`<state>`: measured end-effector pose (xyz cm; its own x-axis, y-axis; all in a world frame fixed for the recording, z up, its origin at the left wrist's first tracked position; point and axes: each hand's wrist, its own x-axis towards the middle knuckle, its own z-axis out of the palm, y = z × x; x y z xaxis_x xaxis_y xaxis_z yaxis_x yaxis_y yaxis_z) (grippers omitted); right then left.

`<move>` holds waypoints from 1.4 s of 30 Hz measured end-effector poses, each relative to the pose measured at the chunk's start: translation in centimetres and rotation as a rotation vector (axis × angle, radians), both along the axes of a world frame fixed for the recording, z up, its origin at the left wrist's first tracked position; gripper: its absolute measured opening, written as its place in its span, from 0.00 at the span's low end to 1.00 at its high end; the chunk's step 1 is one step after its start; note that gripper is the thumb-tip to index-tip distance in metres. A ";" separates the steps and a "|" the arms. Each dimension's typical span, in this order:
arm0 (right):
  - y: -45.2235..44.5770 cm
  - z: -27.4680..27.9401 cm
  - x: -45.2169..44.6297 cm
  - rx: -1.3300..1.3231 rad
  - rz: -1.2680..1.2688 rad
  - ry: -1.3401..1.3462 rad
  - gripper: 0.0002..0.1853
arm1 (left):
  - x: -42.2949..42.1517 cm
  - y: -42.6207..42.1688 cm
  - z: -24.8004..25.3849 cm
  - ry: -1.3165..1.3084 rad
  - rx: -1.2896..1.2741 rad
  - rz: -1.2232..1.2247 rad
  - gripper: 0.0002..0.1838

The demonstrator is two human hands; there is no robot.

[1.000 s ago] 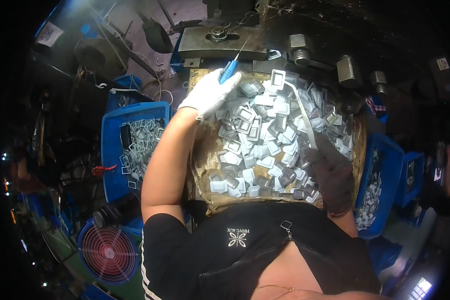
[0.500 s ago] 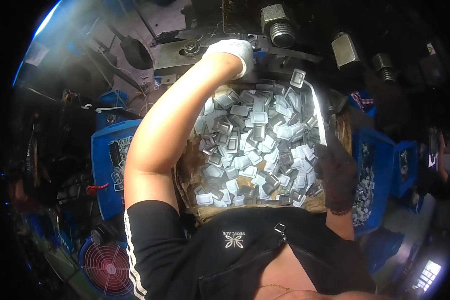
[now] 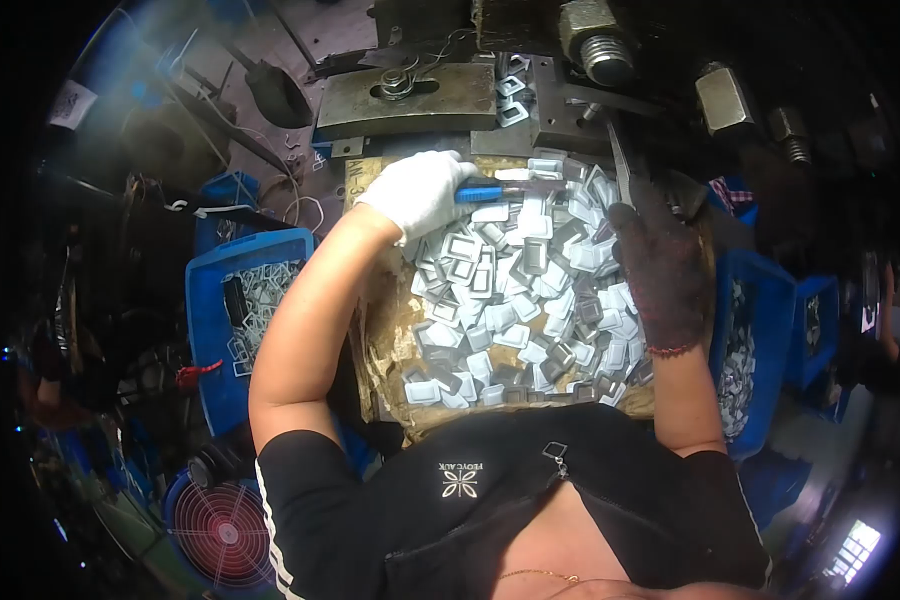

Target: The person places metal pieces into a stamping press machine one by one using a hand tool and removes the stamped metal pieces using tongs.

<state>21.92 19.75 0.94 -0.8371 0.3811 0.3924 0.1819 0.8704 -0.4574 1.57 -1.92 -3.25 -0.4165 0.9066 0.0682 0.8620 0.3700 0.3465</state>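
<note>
My tweezers [image 3: 622,165], gripped in my right hand [image 3: 662,265], point forward past the right edge of the heaped dished pieces [image 3: 535,256]. Across the heap, my bent left arm brings my left hand [image 3: 415,195] round a blue-handled tool [image 3: 480,194] lying crosswise, pointing right

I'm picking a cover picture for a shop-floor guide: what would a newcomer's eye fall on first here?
Probably the bright heap of small rectangular pieces, spread over the worn yellowish work surface in the middle. Next, the white-gloved left hand at the heap's upper left, holding a blue-handled tool, and the dark-gloved right hand at its right, holding a slim metal tool. At lower left, a round, reddish fan stands out.
</note>
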 end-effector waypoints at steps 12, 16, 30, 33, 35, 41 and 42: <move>-3.3 2.9 5.9 -1.044 -0.247 -0.113 0.21 | 0.7 -1.8 -0.5 -0.495 0.342 0.608 0.19; -5.7 3.7 6.7 -1.065 -0.061 -0.307 0.23 | 1.8 -1.9 1.2 -0.499 0.377 0.653 0.19; -5.9 0.9 7.8 -0.773 0.172 -0.327 0.21 | 3.8 -2.5 1.7 -0.755 0.443 0.545 0.23; -5.5 0.3 8.1 -0.754 0.138 -0.298 0.22 | 2.8 -2.4 0.9 -0.536 0.339 0.549 0.18; -5.1 0.5 8.0 -0.701 0.078 -0.304 0.23 | 1.8 -2.4 1.1 -0.434 0.201 0.533 0.22; -4.0 1.8 8.2 -0.987 -0.230 -0.123 0.21 | -1.2 2.8 6.9 -0.140 -0.276 0.411 0.21; -3.5 1.5 8.3 -0.969 -0.234 -0.073 0.21 | -1.7 4.2 7.1 -0.125 -0.313 0.417 0.20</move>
